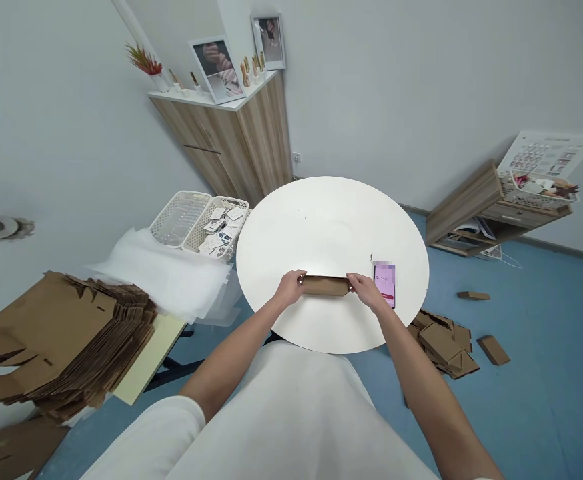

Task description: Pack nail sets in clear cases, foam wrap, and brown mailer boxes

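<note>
A small brown cardboard box [324, 285] lies on the round white table [331, 227] near its front edge. My left hand [290, 288] grips the box's left end with curled fingers. My right hand [365, 290] pinches its right end. Just right of my right hand a phone with a pink screen [385, 282] lies flat on the table.
A tall stack of flat brown cardboard blanks [66, 340] sits at the left beside white foam sheets [166, 270] and two white baskets [199, 223]. Folded boxes [444, 343] lie on the blue floor at the right. A wooden cabinet [236, 137] stands behind.
</note>
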Demonstrator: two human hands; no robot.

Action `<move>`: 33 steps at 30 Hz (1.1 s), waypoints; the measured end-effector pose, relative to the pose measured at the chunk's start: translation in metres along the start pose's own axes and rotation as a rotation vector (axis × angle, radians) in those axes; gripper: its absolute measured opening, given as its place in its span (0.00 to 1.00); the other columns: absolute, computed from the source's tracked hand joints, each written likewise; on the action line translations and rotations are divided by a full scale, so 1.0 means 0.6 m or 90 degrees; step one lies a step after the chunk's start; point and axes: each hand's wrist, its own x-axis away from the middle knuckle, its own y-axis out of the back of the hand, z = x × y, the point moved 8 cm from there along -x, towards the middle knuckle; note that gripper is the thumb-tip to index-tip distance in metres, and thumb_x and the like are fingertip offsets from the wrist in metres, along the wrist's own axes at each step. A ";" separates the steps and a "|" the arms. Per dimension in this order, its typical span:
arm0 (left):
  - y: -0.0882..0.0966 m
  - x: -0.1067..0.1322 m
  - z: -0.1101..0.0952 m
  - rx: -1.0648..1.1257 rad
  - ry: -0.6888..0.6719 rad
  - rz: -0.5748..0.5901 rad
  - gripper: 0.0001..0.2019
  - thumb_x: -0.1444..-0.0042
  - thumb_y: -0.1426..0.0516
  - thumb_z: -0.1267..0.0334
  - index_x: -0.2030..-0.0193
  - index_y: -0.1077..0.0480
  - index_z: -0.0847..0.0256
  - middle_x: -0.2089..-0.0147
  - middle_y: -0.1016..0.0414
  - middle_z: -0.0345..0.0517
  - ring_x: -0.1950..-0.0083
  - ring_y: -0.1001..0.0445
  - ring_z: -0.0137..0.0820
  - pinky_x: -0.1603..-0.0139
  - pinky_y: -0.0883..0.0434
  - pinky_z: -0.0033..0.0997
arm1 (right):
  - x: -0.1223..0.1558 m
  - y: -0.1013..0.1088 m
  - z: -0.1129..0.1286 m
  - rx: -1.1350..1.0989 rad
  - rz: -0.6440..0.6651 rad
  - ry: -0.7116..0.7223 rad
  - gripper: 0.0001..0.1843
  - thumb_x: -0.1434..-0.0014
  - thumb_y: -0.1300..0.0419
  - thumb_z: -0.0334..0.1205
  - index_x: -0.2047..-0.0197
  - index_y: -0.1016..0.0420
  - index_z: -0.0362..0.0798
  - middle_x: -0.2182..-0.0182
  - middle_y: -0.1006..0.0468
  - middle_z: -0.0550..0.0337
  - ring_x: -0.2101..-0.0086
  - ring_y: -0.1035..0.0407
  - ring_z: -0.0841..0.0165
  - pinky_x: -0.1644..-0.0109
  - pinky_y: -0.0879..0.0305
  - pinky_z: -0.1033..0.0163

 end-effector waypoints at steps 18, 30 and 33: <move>-0.024 0.011 0.048 0.245 0.077 0.132 0.27 0.48 0.50 0.49 0.43 0.42 0.59 0.52 0.33 0.49 0.58 0.31 0.31 0.59 0.34 0.30 | 0.015 -0.008 -0.045 -0.072 0.028 -0.059 0.25 0.50 0.45 0.48 0.48 0.37 0.54 0.54 0.31 0.56 0.64 0.30 0.68 0.61 0.36 0.62; -0.035 0.010 0.068 0.301 0.058 0.121 0.23 0.51 0.44 0.57 0.47 0.38 0.59 0.50 0.34 0.52 0.61 0.29 0.31 0.61 0.32 0.33 | 0.031 -0.031 -0.053 -0.120 -0.017 -0.023 0.21 0.52 0.46 0.44 0.52 0.39 0.52 0.51 0.34 0.55 0.63 0.31 0.69 0.58 0.38 0.61; -0.034 0.014 0.072 0.300 0.040 0.088 0.22 0.53 0.42 0.63 0.49 0.38 0.59 0.49 0.36 0.52 0.62 0.29 0.30 0.61 0.32 0.32 | 0.039 -0.037 -0.055 -0.126 -0.038 0.010 0.21 0.54 0.45 0.41 0.55 0.38 0.52 0.51 0.34 0.56 0.61 0.32 0.68 0.58 0.38 0.62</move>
